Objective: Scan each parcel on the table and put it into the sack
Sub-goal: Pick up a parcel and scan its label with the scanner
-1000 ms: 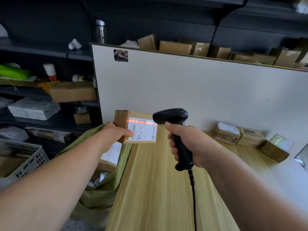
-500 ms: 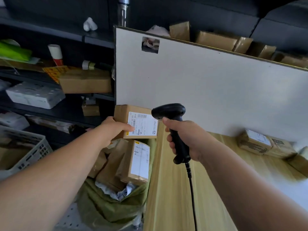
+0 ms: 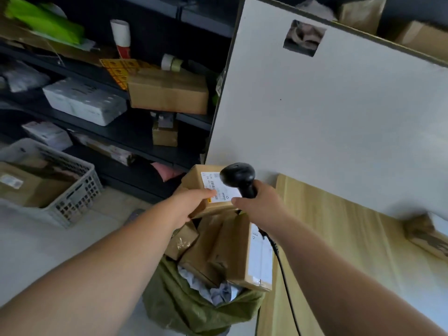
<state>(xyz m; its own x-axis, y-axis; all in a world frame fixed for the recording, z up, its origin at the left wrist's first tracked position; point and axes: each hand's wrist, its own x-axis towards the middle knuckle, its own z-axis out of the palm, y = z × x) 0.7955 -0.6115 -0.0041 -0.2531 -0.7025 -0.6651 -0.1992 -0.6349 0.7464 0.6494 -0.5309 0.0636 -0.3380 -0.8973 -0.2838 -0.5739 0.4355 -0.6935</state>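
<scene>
The left hand [image 3: 191, 208] grips the parcel [image 3: 194, 180] by its near left corner, with the thumb curled over the top onto the edge of the white label [image 3: 213, 183]; the fingers underneath are hidden. The right hand [image 3: 260, 206] is wrapped tight around the handle of the black scanner [image 3: 238, 177], whose head stands upright just in front of the label's far right corner. Its cable [image 3: 282, 270] hangs from below the hand and runs down along the table's left edge.

The parcel is held in the air above the open mouth of the green sack [image 3: 189, 304], just over the boxes [image 3: 232, 253] already piled inside. These boxes lean against one another, with crumpled white paper beneath them. The sack stands on the floor against the left side of the wooden table [image 3: 327, 238].

A white board [image 3: 339, 117] stands upright along the table's far edge. Another box [image 3: 423, 235], blurred, lies on the table at the right, well apart from the hands. To the left are dark shelves [image 3: 145, 132] with cartons and a grey crate [image 3: 77, 187] on the floor.
</scene>
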